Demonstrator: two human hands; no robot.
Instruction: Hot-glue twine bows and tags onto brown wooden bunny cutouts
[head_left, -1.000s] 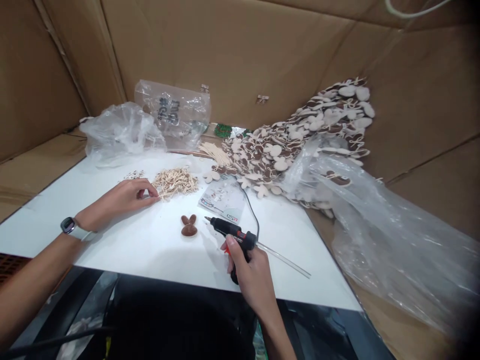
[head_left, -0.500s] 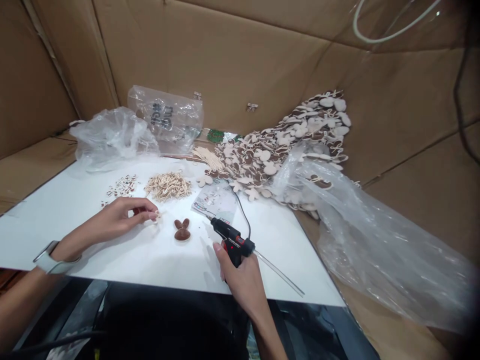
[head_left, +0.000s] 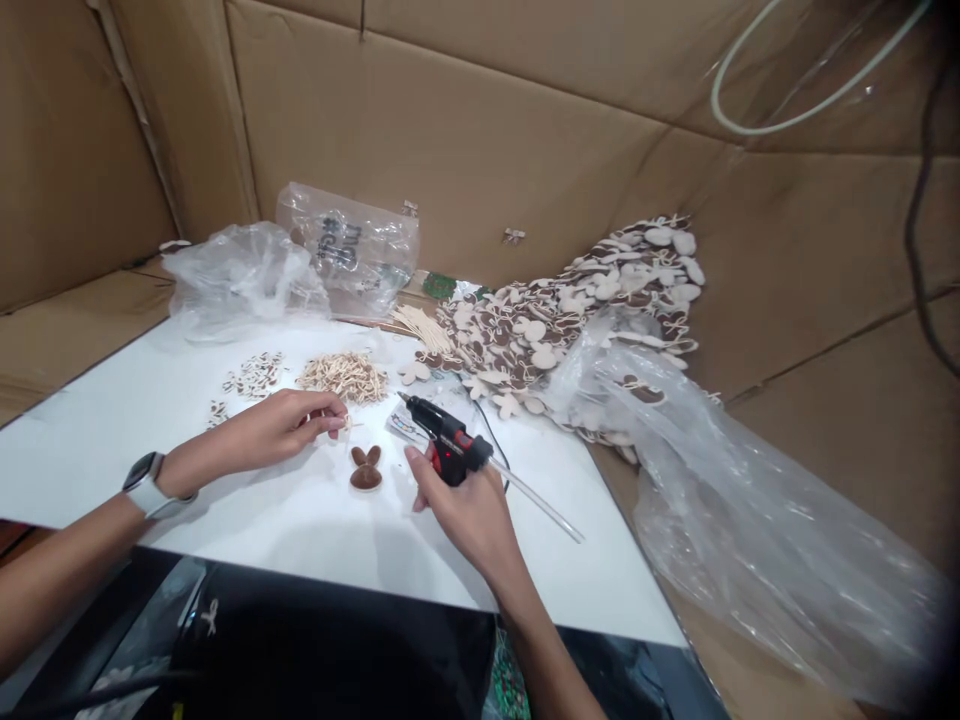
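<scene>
My right hand (head_left: 461, 500) is wrapped round the grip of a black and red hot glue gun (head_left: 444, 432). A clear glue stick (head_left: 540, 500) juts from its back, and its nozzle points up and left above the table. In my left hand (head_left: 304, 425), thumb and fingertips pinch a small cream string bow (head_left: 347, 424), partly hidden by the fingers. Between the hands a brown bunny-head piece (head_left: 366, 470) with a pale edge lies flat on the white table. Behind my left hand is a heap of cream string bows (head_left: 345, 376).
Small brown and white bits (head_left: 255, 375) lie at the left. A large pile of bunny pieces (head_left: 555, 320) rises at the back right, beside a clear plastic sheet (head_left: 712, 500). Crumpled plastic bags (head_left: 247, 270) stand at the back left. Cardboard walls (head_left: 465, 130) enclose the table.
My left hand has moved right with the bow, closer to the bunny piece. My right hand has raised the glue gun and brought it left, off the printed card.
</scene>
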